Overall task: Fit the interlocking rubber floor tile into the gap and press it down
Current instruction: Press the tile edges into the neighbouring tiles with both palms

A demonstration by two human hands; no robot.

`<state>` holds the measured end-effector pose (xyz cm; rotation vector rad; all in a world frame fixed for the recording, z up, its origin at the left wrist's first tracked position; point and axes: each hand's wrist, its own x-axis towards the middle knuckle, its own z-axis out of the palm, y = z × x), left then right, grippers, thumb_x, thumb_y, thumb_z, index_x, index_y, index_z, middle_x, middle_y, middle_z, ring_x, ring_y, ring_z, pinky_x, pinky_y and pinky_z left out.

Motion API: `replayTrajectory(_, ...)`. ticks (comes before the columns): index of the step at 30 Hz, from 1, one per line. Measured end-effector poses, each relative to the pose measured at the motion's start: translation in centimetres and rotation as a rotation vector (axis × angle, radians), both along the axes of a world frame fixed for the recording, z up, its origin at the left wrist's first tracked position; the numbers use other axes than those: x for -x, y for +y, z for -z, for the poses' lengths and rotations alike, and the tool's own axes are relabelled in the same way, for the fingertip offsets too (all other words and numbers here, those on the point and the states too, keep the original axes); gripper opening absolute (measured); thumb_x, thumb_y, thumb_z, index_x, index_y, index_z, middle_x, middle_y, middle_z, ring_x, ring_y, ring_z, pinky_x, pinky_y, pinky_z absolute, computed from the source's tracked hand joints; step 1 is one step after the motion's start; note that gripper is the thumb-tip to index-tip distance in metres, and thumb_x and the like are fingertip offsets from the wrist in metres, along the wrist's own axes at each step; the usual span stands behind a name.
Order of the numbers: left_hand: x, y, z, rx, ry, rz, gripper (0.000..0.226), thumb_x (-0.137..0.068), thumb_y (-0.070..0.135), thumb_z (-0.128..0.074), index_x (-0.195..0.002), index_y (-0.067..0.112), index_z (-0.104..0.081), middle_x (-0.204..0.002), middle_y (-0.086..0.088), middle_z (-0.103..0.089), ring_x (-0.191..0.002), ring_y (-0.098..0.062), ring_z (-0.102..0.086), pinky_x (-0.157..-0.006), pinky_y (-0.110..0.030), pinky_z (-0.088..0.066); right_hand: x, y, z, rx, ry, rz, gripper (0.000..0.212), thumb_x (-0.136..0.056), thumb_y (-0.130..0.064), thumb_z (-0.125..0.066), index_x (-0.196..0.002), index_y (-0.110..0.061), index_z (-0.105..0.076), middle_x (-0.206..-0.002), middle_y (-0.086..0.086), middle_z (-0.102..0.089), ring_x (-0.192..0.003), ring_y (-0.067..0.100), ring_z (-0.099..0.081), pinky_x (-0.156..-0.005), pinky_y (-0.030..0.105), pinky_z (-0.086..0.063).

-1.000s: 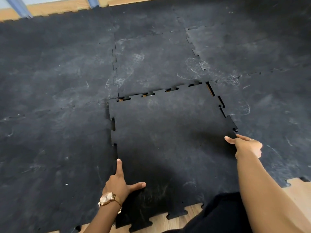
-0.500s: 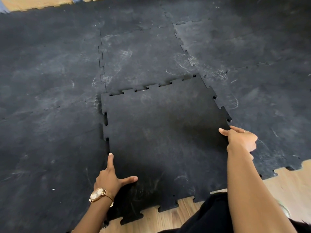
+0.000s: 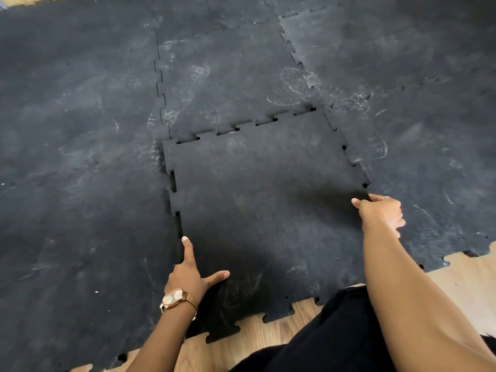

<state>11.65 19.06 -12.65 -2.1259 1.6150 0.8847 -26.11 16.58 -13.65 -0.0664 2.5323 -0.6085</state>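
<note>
The loose black rubber tile (image 3: 263, 210) lies in the gap between the laid tiles. Its far tabs sit in the tile behind, with small dark slits left along that seam (image 3: 241, 126). Slits also show along the left seam (image 3: 174, 183) and the right seam (image 3: 349, 154). My left hand (image 3: 190, 277) holds the tile's left edge near the front, index finger along the seam, thumb spread on top, the other fingers hidden. My right hand (image 3: 381, 210) grips the right edge, thumb on top.
Laid black rubber tiles (image 3: 80, 183) with chalky footprints surround the gap on the left, far and right sides. Bare wooden floor (image 3: 469, 277) shows along the near edge. My dark-clothed leg (image 3: 335, 331) is at the bottom, between my arms.
The tile has slid away from me into the far and right seams; the orange gaps along the far edge have closed. Both hands kept their hold and moved with it.
</note>
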Motion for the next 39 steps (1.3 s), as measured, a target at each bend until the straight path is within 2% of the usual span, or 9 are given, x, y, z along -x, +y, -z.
replayTrajectory(3,1.3,-0.9,-1.4,-0.075,-0.13,0.133,0.121,-0.073,0.068,-0.067,-0.153,0.015,0.007,-0.12,-0.012,-0.062,-0.101,-0.027,-0.063,-0.079,-0.035,-0.053,-2.0,-0.6,-0.2,-0.123,0.094,-0.084,0.054,-0.08,-0.023,-0.075,-0.131,-0.025,-0.058,-0.141,0.008,-0.039,-0.131,0.036,-0.031,-0.103,0.054,-0.031)
replayTrajectory(5,3.4,-2.5,-3.3,-0.124,-0.237,0.351,0.086,-0.078,0.062,-0.067,-0.141,0.011,-0.036,-0.125,-0.009,-0.058,-0.112,-0.027,-0.06,-0.085,-0.035,-0.05,-3.3,-0.9,-0.6,-0.165,0.079,-0.152,0.07,-0.076,-0.03,-0.078,-0.139,-0.019,-0.047,-0.148,0.007,-0.028,-0.136,0.037,-0.025,-0.104,0.061,-0.029)
replayTrajectory(8,7.1,-5.3,-5.6,-0.034,-0.205,0.476,0.057,-0.079,0.063,-0.065,-0.109,0.015,-0.055,-0.117,-0.008,-0.061,-0.109,-0.03,-0.061,-0.079,-0.034,-0.048,-4.8,-0.9,-0.4,-0.269,-0.035,-0.308,0.12,-0.071,-0.047,-0.082,-0.156,-0.018,-0.002,-0.164,0.006,0.005,-0.148,0.039,0.002,-0.109,0.072,-0.012)
replayTrajectory(11,10.2,-9.3,-5.4,0.101,-0.086,0.479,0.061,-0.079,0.055,-0.07,-0.118,0.012,-0.052,-0.122,-0.014,-0.057,-0.114,-0.036,-0.054,-0.084,-0.04,-0.048,-4.8,-0.2,0.2,-0.325,-0.018,-0.393,0.135,-0.067,-0.056,-0.082,-0.154,-0.018,0.015,-0.162,0.014,0.021,-0.148,0.042,0.013,-0.114,0.067,-0.004)
replayTrajectory(17,17.0,-15.7,-1.9,0.035,0.057,0.682,0.116,-0.059,0.062,-0.082,-0.15,0.022,-0.022,-0.149,-0.009,-0.028,-0.14,-0.033,-0.027,-0.106,-0.055,-0.037,-4.5,2.2,0.8,-0.345,0.058,-0.47,0.147,-0.059,-0.074,-0.075,-0.152,-0.01,0.019,-0.162,0.014,0.018,-0.15,0.033,0.013,-0.115,0.065,-0.007)
replayTrajectory(21,22.8,-16.2,-1.6,0.106,0.025,1.014,0.143,-0.049,0.062,-0.087,-0.155,0.026,0.002,-0.162,-0.011,0.002,-0.149,-0.035,0.002,-0.117,-0.055,-0.021,-4.3,4.4,0.7,-0.397,0.094,-0.588,0.157,-0.051,-0.079,-0.074,-0.15,-0.005,0.023,-0.162,0.01,0.022,-0.15,0.028,0.015,-0.117,0.06,-0.006)
replayTrajectory(25,29.4,-14.6,-1.4,0.21,-0.054,1.402,0.157,-0.046,0.054,-0.091,-0.152,0.023,0.02,-0.161,-0.013,0.018,-0.147,-0.04,0.012,-0.119,-0.057,-0.009,-4.4,5.2,0.9,-0.391,0.056,-0.594,0.158,-0.053,-0.076,-0.075,-0.146,-0.002,0.028,-0.16,0.011,0.028,-0.149,0.027,0.021,-0.12,0.054,-0.002)
replayTrajectory(31,33.7,-12.5,1.2,0.135,-0.024,1.513,0.154,-0.048,0.032,-0.096,-0.153,0.022,0.016,-0.16,-0.01,0.022,-0.148,-0.035,0.015,-0.119,-0.056,-0.009,-4.4,4.9,1.1,-0.362,0.014,-0.522,0.157,-0.056,-0.069,-0.078,-0.142,-0.001,0.034,-0.157,0.012,0.033,-0.147,0.027,0.026,-0.119,0.051,0.005)
replayTrajectory(39,33.4,-13.1,1.2,0.108,-0.049,1.564,0.152,-0.051,0.041,-0.094,-0.152,0.025,0.019,-0.16,-0.007,0.024,-0.149,-0.032,0.015,-0.116,-0.049,-0.025,-4.1,4.0,0.5,-0.524,-0.027,-0.667,0.158,-0.057,-0.063,-0.082,-0.133,0.01,0.036,-0.155,0.027,0.029,-0.147,0.041,0.017,-0.122,0.049,0.0)
